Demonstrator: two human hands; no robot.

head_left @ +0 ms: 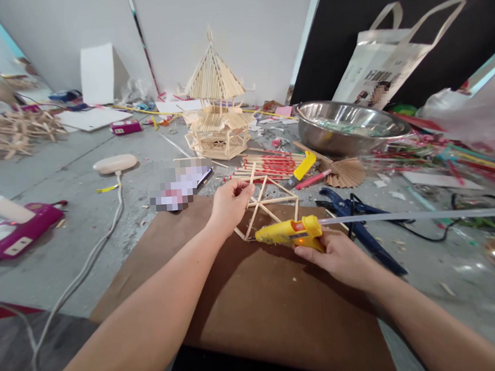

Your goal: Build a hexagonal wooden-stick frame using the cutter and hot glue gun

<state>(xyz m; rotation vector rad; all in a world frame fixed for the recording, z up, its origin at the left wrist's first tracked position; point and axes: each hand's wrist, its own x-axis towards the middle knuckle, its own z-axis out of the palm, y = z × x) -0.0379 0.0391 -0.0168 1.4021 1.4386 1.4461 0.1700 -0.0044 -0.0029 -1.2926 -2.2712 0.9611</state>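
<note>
The left hand (234, 203) pinches a thin stick (253, 174) at the wooden frame (258, 203), likely for steadiness; the right hand (346, 258) grips a glue gun (280, 232), nozzle (258, 235) near one corner. Beneath, a brown sheet (256, 309) probably catches drips. Beyond stands a stick pavilion (214, 83).

The only view comes from a camera on the person's head, facing forward and down, and no second view shares any part of the scene. It sits close above the forearms, which enter at the lower left and lower right and run up to the left hand (232, 203) and right hand (341, 255) near the middle. Brown paper (256, 315) fills the lower centre. Farther off, the stick pagoda (216, 103) stands upper centre, before a pale wall (237, 33); the far edges look smeared, perhaps from the lens.
</note>
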